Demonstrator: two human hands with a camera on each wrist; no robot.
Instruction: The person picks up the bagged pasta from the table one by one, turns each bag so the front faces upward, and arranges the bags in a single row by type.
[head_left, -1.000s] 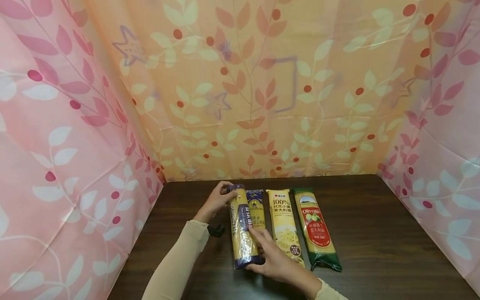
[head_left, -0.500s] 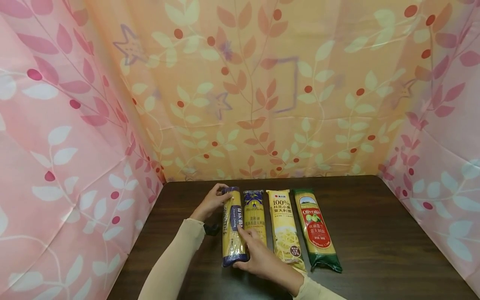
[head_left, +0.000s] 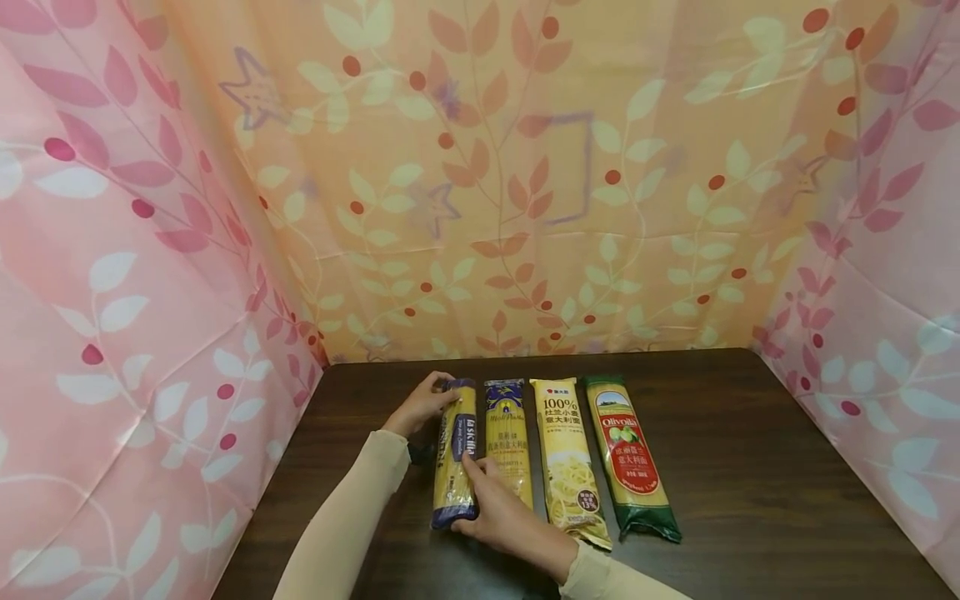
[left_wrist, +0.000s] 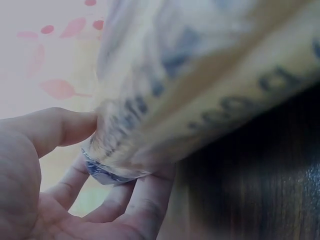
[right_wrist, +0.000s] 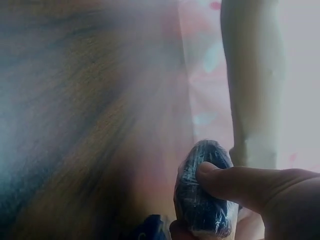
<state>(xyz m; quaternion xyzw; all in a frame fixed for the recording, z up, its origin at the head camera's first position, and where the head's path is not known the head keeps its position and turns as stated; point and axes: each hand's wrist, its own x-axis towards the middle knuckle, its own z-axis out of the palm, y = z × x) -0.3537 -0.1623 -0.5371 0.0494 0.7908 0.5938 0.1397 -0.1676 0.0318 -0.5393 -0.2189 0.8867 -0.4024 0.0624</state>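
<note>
A yellow spaghetti pack with dark blue ends [head_left: 455,454] lies lengthwise between both hands, at the left of a row of packs. My left hand [head_left: 422,407] grips its far end; in the left wrist view the thumb is on one side and fingers curl under the blue-tipped end. At the near end, my right hand [head_left: 498,512] holds it, with the thumb pressed on the blue end [right_wrist: 205,200] in the right wrist view. Just to its right lies another yellow pack with a blue top [head_left: 507,442], partly hidden by the right hand. Whether the held pack touches the table cannot be told.
Farther right on the dark wooden table [head_left: 750,467] lie a pale yellow pasta pack [head_left: 566,458] and a green-ended pack with a red label [head_left: 630,454]. Floral curtains [head_left: 465,167] enclose the table at the back and both sides.
Both hands have carried the held spaghetti pack to the left and slightly lower in view, away from over the blue-topped pack, which now shows more fully. The other packs have stayed in place.
</note>
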